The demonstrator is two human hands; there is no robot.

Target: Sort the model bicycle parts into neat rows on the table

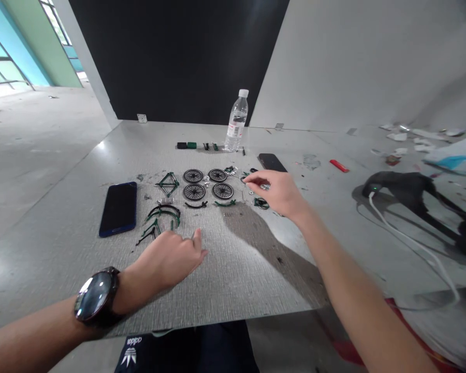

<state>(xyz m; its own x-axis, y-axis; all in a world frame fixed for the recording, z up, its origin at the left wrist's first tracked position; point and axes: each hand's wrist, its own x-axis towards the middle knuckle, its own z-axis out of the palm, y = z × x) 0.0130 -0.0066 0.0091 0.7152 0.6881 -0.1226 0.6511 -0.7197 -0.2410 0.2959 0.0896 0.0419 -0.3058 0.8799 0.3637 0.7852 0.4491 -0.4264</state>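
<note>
Small bicycle model parts lie spread on a grey textured board (233, 269): several black spoked wheels (194, 191), a green frame (168, 183), curved green-and-black mudguards (163, 212) and tiny bits. My right hand (275, 190) reaches over the right end of the spread, thumb and forefinger pinched at a small part I cannot make out. My left hand (169, 261), with a black watch (95, 296) on the wrist, rests on the board near the mudguards. Its fingers are curled loosely, the forefinger touching the board, and I see nothing held in it.
A dark blue phone (118, 207) lies left of the parts, another dark phone (272, 161) behind my right hand. A water bottle (236, 122) stands at the back. A red lighter (339, 166), a black device with a white cable (407, 241) and scattered litter lie to the right.
</note>
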